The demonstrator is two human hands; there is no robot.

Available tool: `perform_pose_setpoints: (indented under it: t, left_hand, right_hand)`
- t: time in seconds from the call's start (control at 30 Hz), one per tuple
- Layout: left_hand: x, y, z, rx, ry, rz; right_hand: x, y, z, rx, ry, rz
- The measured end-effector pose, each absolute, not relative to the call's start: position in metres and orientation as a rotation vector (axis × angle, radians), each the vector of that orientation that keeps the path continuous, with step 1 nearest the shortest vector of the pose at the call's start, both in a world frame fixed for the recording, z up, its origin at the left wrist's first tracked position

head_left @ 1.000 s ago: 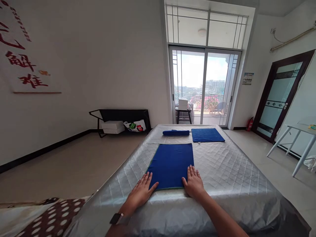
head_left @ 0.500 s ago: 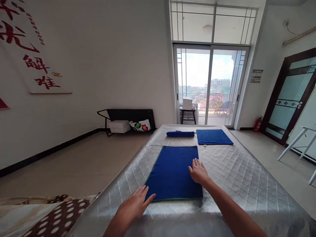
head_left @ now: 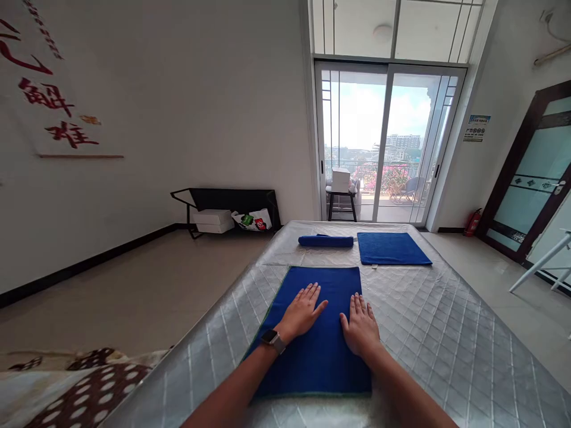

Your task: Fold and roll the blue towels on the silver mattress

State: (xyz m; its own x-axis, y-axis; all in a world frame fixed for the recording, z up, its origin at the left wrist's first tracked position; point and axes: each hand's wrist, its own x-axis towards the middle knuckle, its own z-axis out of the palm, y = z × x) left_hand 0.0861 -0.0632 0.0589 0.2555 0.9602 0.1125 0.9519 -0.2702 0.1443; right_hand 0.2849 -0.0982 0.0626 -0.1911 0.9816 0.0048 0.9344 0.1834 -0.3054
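Note:
A blue towel (head_left: 328, 362) with a green edge lies spread flat on a silver quilted mattress (head_left: 419, 333). My left hand (head_left: 302, 310), with a watch (head_left: 273, 340) on its wrist, rests palm down on the middle of this cloth, fingers stretched out and thumb apart. Over the towel's right edge lies my right hand (head_left: 360, 326), also flat with its fingers extended. Farther back are a rolled blue towel (head_left: 325, 241) and, to its right, another flat blue towel (head_left: 393, 248); neither hand touches them.
Brown dotted bedding (head_left: 84, 398) lies at the lower left. A black folded frame (head_left: 232, 199) leans by the wall with white boxes (head_left: 213, 221) in it. Beyond the mattress is a glass sliding door (head_left: 357, 137). A fire extinguisher (head_left: 472, 222) and a white stool (head_left: 544, 258) stand right.
My left hand has moved from the towel's near left corner up and right onto its middle. My right hand stays near the right edge. The camera view has shifted slightly.

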Motion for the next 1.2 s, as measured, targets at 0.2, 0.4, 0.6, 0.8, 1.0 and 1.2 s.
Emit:
perform_pose_setpoints:
  t: [0.2,0.4,0.6,0.8,1.0,1.2]
  left_hand:
    - [0.034,-0.056,0.032,2.344,2.064,0.203]
    - [0.015,-0.055,0.023,2.311,2.094,0.168]
    - [0.019,-0.053,0.020,2.288,2.063,0.167]
    - [0.017,-0.051,0.012,2.325,2.019,0.286]
    - [0.021,-0.056,0.021,2.290,2.048,0.221]
    - [0.020,-0.062,0.024,2.286,2.082,0.187]
  right_hand:
    - [0.287,-0.094,0.051,-1.861,-2.234,0.366]
    - [0.288,-0.095,0.057,-1.907,-2.250,0.414]
    - [0.292,-0.099,0.063,-1.955,-2.320,0.420]
    - [0.291,-0.056,0.068,-1.974,-2.380,0.288]
    - [0.279,0.014,0.077,-1.970,-2.334,0.295]
    - [0.277,0.029,0.063,-1.994,-2.210,0.270]
